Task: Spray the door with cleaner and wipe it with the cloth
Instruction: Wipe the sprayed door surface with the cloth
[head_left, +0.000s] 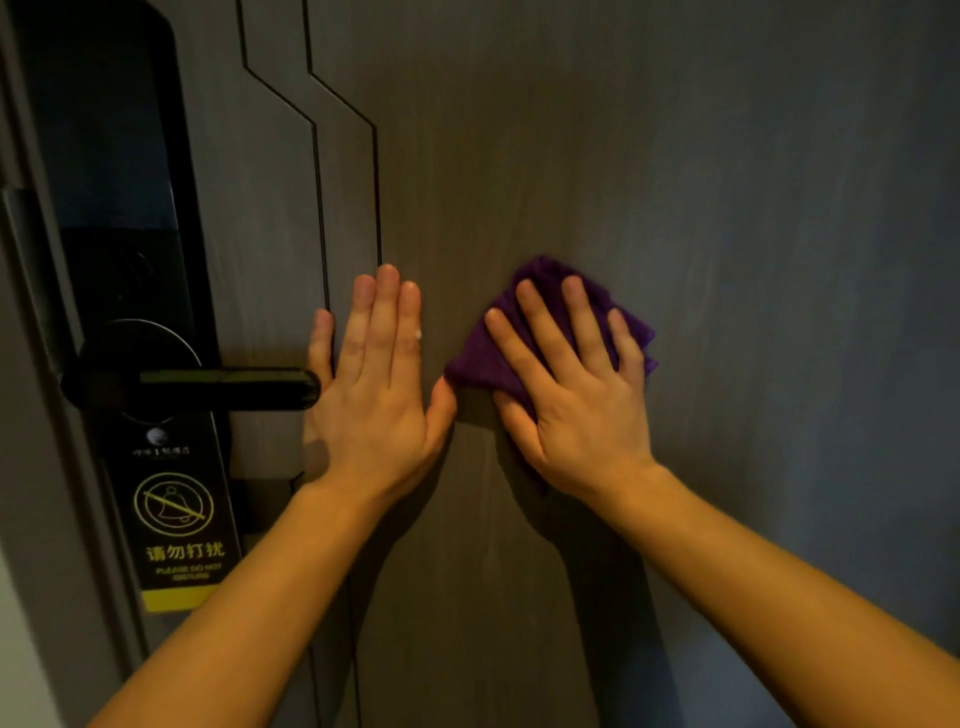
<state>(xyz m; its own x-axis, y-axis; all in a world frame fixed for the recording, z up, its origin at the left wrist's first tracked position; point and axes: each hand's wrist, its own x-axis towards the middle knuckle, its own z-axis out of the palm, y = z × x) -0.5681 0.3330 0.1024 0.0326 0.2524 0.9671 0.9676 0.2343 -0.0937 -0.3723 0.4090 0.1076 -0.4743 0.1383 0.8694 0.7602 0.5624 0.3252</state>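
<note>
A dark grey wood-grain door (701, 182) fills the view. My right hand (576, 395) lies flat with spread fingers on a folded purple cloth (480, 358), pressing it against the door at mid height. My left hand (376, 384) rests flat and bare on the door just left of the cloth, its thumb almost touching the cloth's left corner. No spray bottle is in view.
A black electronic lock plate (114, 171) with a black lever handle (228, 387) sits at the door's left edge, the handle tip beside my left hand. A black "do not disturb" hanger (176, 519) dangles below it. Thin black grooves (319, 171) run down the door.
</note>
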